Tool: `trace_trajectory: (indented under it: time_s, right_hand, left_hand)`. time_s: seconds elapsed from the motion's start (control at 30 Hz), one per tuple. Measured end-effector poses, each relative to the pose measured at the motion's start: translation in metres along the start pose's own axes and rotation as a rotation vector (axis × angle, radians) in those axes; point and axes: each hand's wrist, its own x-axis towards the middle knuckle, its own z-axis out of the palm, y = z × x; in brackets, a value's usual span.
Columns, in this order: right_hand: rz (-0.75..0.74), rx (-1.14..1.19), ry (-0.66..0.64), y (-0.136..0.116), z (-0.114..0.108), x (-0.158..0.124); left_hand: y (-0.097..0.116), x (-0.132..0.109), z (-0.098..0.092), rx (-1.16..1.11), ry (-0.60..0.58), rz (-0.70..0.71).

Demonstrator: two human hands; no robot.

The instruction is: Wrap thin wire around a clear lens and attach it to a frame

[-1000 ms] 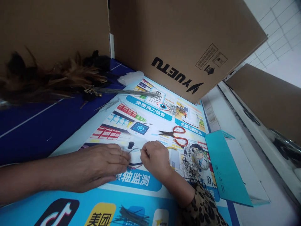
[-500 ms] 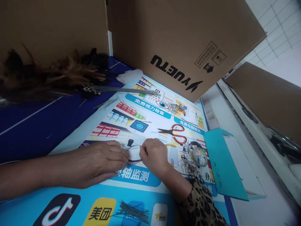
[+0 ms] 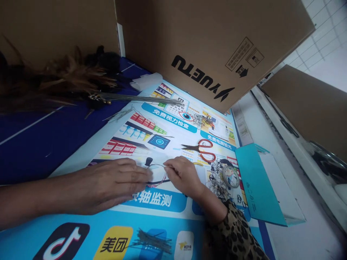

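Observation:
My left hand (image 3: 108,184) lies low on the printed poster (image 3: 151,144), its fingertips pressed together on one end of a thin bent wire (image 3: 156,166). My right hand (image 3: 184,175) pinches the other end of that wire, close by the left. A small dark piece (image 3: 148,161) sits just above the wire. The wire curves in a small loop between the two hands.
Red-handled scissors (image 3: 202,151) lie beyond my right hand. A tape roll (image 3: 230,177) and a heap of small wire loops (image 3: 217,180) sit to its right. A teal box (image 3: 260,187), a feather bundle (image 3: 62,77) with long wires (image 3: 141,99), cut wires (image 3: 151,240) and a cardboard box (image 3: 206,47) surround them.
My right hand has shifted slightly right and its fingers have turned, drawing the wire into a wider curve. My left hand stays pressed on the poster. The view tilted a little.

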Motion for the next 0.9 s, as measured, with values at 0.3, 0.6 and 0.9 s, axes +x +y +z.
trace_trajectory:
  time_s: [0.3, 0.6, 0.9]
  right_hand:
    - [-0.056, 0.107, -0.036, 0.007, -0.009, 0.001]
    - [-0.025, -0.067, -0.029, -0.001, 0.004, 0.001]
    - [-0.005, -0.098, -0.053, -0.006, 0.001, 0.0]
  left_hand:
    - [-0.008, -0.003, 0.007, 0.075, 0.069, -0.143]
    - [-0.008, 0.003, 0.005, 0.057, 0.049, -0.048]
    - [-0.011, 0.002, 0.003, 0.026, 0.044, -0.016]
